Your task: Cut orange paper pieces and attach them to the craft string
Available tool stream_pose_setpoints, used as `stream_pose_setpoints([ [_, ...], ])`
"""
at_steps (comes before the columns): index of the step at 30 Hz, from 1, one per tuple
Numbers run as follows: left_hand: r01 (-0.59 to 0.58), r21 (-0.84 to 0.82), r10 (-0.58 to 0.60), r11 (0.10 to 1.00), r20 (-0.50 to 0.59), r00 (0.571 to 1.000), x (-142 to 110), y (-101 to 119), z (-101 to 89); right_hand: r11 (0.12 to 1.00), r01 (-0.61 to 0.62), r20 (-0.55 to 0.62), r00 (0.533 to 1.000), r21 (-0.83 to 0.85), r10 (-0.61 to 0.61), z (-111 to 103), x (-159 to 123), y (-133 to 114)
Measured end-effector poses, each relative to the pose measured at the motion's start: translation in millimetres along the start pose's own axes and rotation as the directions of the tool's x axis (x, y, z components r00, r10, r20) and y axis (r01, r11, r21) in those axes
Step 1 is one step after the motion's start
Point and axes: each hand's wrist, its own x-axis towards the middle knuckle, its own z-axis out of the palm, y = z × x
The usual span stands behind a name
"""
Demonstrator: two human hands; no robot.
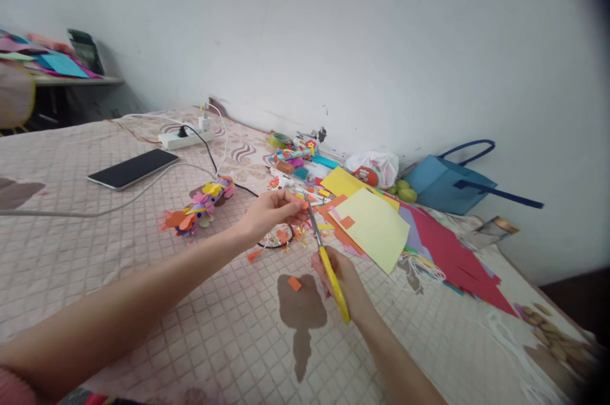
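My left hand point(274, 214) pinches a small piece of orange paper point(305, 205) between thumb and fingers. In my right hand point(350, 281) is a pair of scissors point(328, 265) with yellow handles, its blades pointing up and touching or nearly touching the orange paper. Whether the blades are parted I cannot tell. Orange paper scraps point(295, 283) lie on the patterned cloth below my hands. A tube decorated with paper petals point(200, 206) in purple, pink, orange and yellow rests left of my left hand. Pale yellow paper point(374, 227) lies to the right, with an orange scrap on it.
A black-screened phone point(133, 168) and a white power strip point(185, 137) with cables are at the left. Red paper point(452, 252), white string point(424, 268) and a blue bag point(450, 184) stand or lie at the right. A wall point(305, 42) rises behind.
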Motion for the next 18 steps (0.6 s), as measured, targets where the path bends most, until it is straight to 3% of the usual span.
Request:
stream_pose_setpoints([
  [10, 0.011, -0.003, -0.011, 1.000, 0.004, 1.000, 0.2, 0.4, 0.0, 0.993, 0.007, -0.015, 1.000, -0.119, -0.009, 0.0, -0.3, -4.4],
  [18, 0.014, -0.002, -0.014, 1.000, 0.004, 1.000, 0.2, 0.2, -0.3, 0.993, 0.008, -0.010, 1.000, -0.120, -0.010, -0.2, 0.6, -1.9],
])
